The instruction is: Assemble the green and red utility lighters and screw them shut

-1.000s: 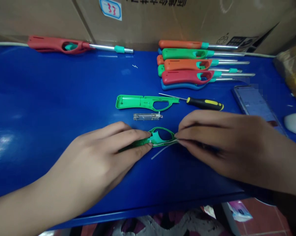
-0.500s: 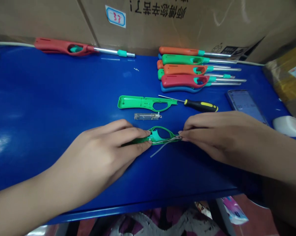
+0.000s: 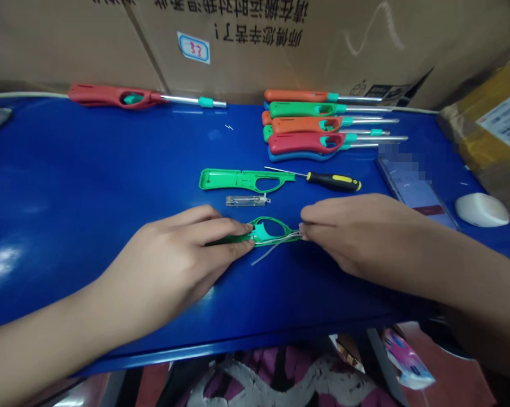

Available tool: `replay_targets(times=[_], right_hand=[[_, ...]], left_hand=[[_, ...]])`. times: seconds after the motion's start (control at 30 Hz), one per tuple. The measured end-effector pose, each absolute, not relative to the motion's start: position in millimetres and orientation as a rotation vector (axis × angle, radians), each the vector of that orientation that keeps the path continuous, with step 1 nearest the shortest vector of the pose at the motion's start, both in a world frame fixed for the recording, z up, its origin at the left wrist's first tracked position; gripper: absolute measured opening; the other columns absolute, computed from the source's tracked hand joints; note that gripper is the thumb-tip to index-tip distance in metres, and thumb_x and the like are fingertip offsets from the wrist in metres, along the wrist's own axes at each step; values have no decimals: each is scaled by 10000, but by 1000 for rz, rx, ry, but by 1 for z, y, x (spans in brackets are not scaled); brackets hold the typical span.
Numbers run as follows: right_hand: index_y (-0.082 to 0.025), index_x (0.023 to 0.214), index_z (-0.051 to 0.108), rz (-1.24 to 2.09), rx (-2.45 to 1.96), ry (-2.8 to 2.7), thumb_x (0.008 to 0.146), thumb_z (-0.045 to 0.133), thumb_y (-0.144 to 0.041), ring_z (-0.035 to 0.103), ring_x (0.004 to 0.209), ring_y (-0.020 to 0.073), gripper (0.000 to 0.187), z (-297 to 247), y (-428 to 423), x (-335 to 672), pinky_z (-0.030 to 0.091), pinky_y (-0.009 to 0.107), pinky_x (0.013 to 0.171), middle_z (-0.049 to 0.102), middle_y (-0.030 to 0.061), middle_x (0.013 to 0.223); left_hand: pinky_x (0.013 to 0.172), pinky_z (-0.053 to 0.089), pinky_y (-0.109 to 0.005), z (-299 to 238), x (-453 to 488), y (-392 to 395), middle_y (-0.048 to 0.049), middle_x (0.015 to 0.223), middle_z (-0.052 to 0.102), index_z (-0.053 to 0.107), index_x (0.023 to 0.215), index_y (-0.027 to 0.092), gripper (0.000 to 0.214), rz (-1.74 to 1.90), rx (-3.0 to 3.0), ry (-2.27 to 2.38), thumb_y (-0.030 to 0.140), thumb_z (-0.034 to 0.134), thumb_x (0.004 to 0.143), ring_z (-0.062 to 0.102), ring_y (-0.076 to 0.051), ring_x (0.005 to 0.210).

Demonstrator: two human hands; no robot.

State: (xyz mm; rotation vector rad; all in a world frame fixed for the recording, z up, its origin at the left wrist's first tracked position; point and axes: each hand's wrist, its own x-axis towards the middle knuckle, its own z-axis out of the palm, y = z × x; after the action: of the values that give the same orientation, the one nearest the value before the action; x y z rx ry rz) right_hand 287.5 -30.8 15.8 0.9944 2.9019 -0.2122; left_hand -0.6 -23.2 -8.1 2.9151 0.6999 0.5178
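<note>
My left hand (image 3: 187,249) is closed on the left part of a green lighter housing half (image 3: 286,229), fingertips beside its teal trigger (image 3: 261,233). At the housing's right end, my right hand (image 3: 343,232) pinches around its narrow tip; what exactly lies between those fingers is hidden. A thin clear tube (image 3: 263,256) sticks out of the housing toward me. Just beyond my hands rests a transparent fuel tank (image 3: 245,200). Farther back lies the other green housing half (image 3: 221,179), the shaft of a black and yellow screwdriver (image 3: 335,181) touching its right end.
Several assembled long-necked lighters (image 3: 305,143) are piled at the back right. A red lighter (image 3: 97,96) lies at the back left. On the right are a phone (image 3: 415,189), a white mouse (image 3: 481,210) and a taped box (image 3: 492,130). A big carton (image 3: 246,62) stands behind the blue table (image 3: 89,169).
The view has tilted up and shifted slightly, so more of the carton shows. Both hands keep their hold on the green housing, with little visible change there.
</note>
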Motion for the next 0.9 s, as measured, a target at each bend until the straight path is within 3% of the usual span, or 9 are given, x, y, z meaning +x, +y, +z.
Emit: replay_targets(times=[0.17, 0.27, 0.47, 0.7, 0.9], right_hand=[[-223, 840, 696, -519, 1236, 2918, 984, 562, -318, 609, 761, 158, 219, 20, -15, 297, 377, 301, 644, 690, 10, 865], [-233, 852, 742, -719, 1350, 2864, 941, 605, -308, 626, 803, 157, 180, 19, -10, 295, 387, 284, 671, 728, 10, 886], [-225, 738, 725, -923, 1631, 2554, 876, 687, -398, 472, 551, 112, 224, 15, -4, 285, 312, 278, 572, 581, -39, 577], [-212, 720, 671, -939, 1680, 2477, 855, 691, -400, 477, 551, 106, 233, 15, 0, 284, 313, 263, 538, 575, -41, 599], [-184, 807, 732, -1200, 1695, 2554, 847, 703, -446, 418, 521, 86, 267, 13, 3, 290, 328, 250, 546, 533, -58, 574]], left_hand=[[792, 581, -358, -9, 2, -22, -29, 1191, 760, 774, 1167, 205, 279, 519, 2936, 687, 234, 535, 1026, 679, -235, 957], [793, 588, -362, -9, 3, -21, -30, 1184, 762, 779, 1150, 207, 269, 529, 2932, 698, 234, 544, 1022, 685, -235, 956], [783, 594, -359, -12, 2, -21, -7, 1193, 764, 787, 1125, 236, 247, 550, 2899, 716, 238, 568, 1010, 688, -225, 945], [797, 607, -367, -11, 3, -18, -13, 1197, 769, 791, 1117, 231, 243, 564, 2907, 702, 237, 572, 1009, 698, -222, 925], [875, 605, -347, -16, 7, -14, -49, 1161, 782, 780, 1076, 201, 180, 686, 2822, 686, 236, 627, 988, 731, -204, 1004]])
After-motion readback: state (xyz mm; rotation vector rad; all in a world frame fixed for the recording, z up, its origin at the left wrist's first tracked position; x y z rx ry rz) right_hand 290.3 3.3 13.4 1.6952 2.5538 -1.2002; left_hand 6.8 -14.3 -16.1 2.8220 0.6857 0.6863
